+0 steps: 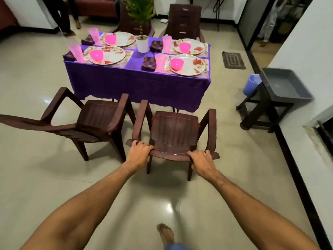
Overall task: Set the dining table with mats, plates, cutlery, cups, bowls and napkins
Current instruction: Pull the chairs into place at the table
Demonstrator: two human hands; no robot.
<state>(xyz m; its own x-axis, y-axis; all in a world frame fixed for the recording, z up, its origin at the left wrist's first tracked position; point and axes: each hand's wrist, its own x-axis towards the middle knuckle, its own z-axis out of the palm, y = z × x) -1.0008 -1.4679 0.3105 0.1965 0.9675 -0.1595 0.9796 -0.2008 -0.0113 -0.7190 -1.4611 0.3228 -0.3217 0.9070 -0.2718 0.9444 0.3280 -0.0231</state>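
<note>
Brown plastic armchairs on glossy beige tile floor. Near right chair: upright, backrest toward camera. Near left chair: just beside it, angled, backrest pointing left. Far right chair and far left chair: side by side at back. Green plant in white pot. Grey tub atop dark wooden stool; blue bucket beside stool; doormat near doorway.
</note>
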